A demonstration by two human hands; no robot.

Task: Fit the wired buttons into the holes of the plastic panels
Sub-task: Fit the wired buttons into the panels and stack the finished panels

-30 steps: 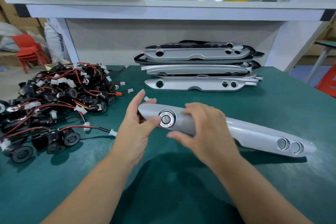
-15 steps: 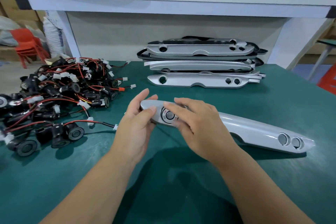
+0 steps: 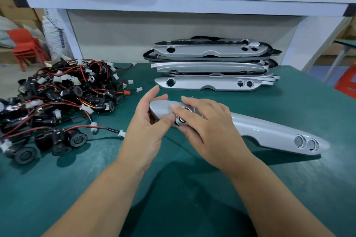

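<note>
Currently: silver panel [image 3: 269,131] lies at frame centre on the green table [image 3: 57,188], running toward lower right. Left hand [image 3: 146,131] grips its left end, thumb on the front face. Right hand [image 3: 210,131] pinches the fitted button [image 3: 180,120] between index finger and thumb. Loose wired buttons [image 3: 67,98] heaped at left; panel stack [image 3: 210,63] upper centre.

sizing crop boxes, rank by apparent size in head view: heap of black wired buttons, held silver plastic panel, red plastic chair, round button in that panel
1. heap of black wired buttons
2. silver plastic panel (longer, less area)
3. red plastic chair (far off)
4. round button
</note>
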